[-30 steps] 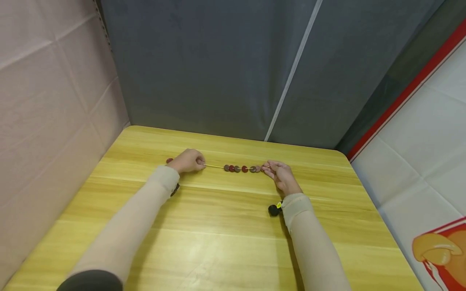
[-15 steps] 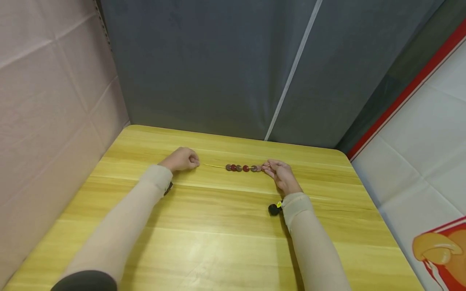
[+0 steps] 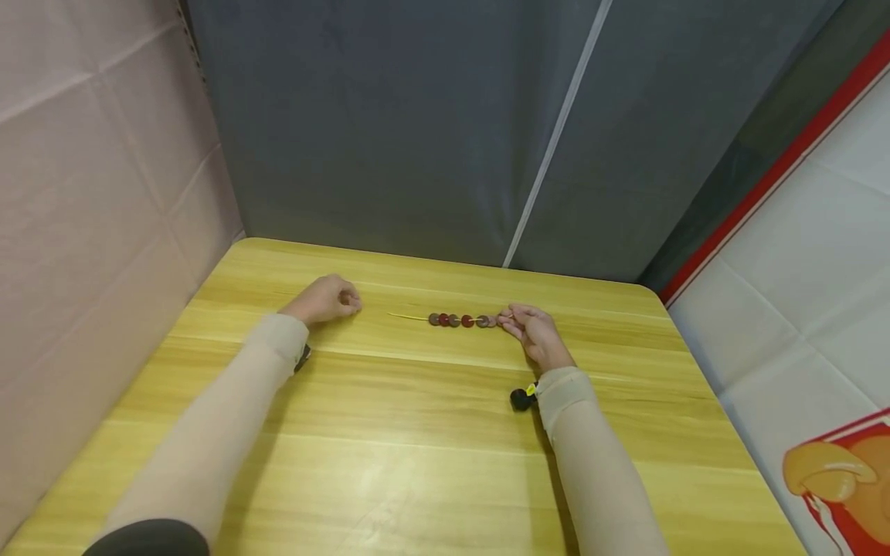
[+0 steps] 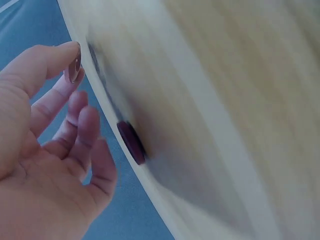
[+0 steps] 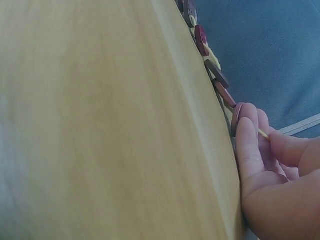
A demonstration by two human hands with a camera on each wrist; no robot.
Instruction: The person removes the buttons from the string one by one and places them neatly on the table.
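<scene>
A thin pale stick [image 3: 406, 316] lies across the far part of the yellow wooden table [image 3: 417, 432], with several flat brown and red beads [image 3: 462, 320] threaded on its right half. My right hand [image 3: 511, 320] pinches the stick's right end just past the last bead; in the right wrist view its fingertips [image 5: 248, 131] press against that bead, with the row of beads [image 5: 212, 62] beyond it. My left hand [image 3: 341, 296] rests on the table left of the stick's free tip, fingers loosely curled and holding nothing. A loose dark red bead [image 4: 131, 142] lies on the table by its fingers [image 4: 90, 120].
A grey fabric backdrop [image 3: 417, 131] stands behind the table's far edge. A pinkish panel [image 3: 90, 193] closes the left side. On the right stands a white panel with a red stripe [image 3: 786, 166]. A black wrist camera [image 3: 520, 399] sits under my right sleeve.
My left hand has let go of the stick's left end and slid left, away from it. The stick with its beads and my right hand have stayed in place.
</scene>
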